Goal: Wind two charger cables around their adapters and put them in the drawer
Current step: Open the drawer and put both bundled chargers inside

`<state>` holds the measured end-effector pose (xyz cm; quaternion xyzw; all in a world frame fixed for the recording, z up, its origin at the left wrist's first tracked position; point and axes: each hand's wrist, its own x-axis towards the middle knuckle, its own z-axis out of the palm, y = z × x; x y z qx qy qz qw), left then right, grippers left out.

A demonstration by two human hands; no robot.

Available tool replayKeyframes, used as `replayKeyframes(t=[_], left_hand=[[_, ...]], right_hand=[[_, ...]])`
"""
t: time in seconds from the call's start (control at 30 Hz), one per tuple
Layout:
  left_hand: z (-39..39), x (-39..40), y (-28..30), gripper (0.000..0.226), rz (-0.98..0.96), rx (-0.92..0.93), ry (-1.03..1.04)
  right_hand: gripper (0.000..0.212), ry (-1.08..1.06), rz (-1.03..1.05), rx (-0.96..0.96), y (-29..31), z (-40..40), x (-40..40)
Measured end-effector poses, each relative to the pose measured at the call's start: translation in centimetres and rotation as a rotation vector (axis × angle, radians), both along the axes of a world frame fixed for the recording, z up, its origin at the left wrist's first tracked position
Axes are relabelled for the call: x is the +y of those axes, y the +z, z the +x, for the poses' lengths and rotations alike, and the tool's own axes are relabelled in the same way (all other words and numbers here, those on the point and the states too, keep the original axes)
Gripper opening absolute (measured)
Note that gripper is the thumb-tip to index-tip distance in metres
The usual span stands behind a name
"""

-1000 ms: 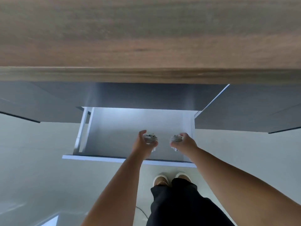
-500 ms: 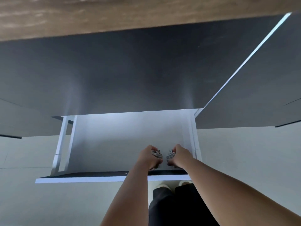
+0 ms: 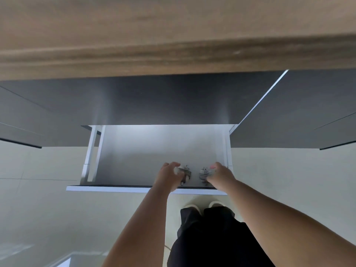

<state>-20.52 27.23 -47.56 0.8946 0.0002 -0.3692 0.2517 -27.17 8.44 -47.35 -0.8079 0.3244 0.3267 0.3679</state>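
Where hands [image 3: 167, 176] part — two chargers [image 3: 185, 172].

Two wound chargers [image 3: 194, 174] side by side in the drawer [image 3: 134, 189], near its front-right corner, under the countertop [image 3: 173, 35].

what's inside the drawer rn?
Two wound chargers, left one and right one, near the drawer front, at the left hand and right hand. Hands cover their outer sides.

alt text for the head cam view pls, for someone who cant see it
Seen from above, the left hand and right hand set two cable-wound chargers, left charger and right charger, side by side at the front right of an open white drawer under a wooden countertop.
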Motion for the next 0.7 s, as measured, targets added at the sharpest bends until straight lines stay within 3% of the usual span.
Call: replayKeyframes(t=[0.13, 0.2, 0.3, 0.37, 0.43, 0.53, 0.63, 0.7], left_hand=[[-2.5, 2.9, 3.7, 0.018, -0.046, -0.110, 0.244], [-3.9, 3.9, 5.4, 0.016, -0.030, -0.156, 0.398], [-5.7, 4.8, 5.9, 0.015, 0.000, -0.101, 0.639], [-6.6, 4.9, 5.5, 0.018, 0.008, 0.045, 0.803], [-6.9, 4.4, 5.4, 0.027, -0.109, 0.197, 1.084], [-5.8, 3.4, 6.0, 0.045, -0.257, 0.257, 1.350], [-4.4, 3.1, 6.4, 0.051, -0.309, 0.285, 1.431], [-3.6, 3.2, 6.7, 0.048, -0.329, 0.315, 1.420]], right_hand=[[0.021, -0.234, -0.051, -0.238, 4.5, -3.2, -0.2], [0.020, -0.325, -0.130, -0.300, 6.6, -5.1, 0.0], [0.024, -0.465, -0.143, -0.136, 6.9, -7.8, 0.4], [0.016, -0.689, 0.001, 0.092, 6.2, -8.7, 0.7], [0.011, -0.997, 0.217, 0.233, 6.1, -8.6, 1.2], [0.015, -1.230, 0.358, 0.203, 6.7, -6.6, 1.4], [0.013, -1.229, 0.443, 0.175, 7.0, -4.4, 1.5], [0.030, -1.184, 0.472, 0.147, 6.7, -3.6, 1.4]])
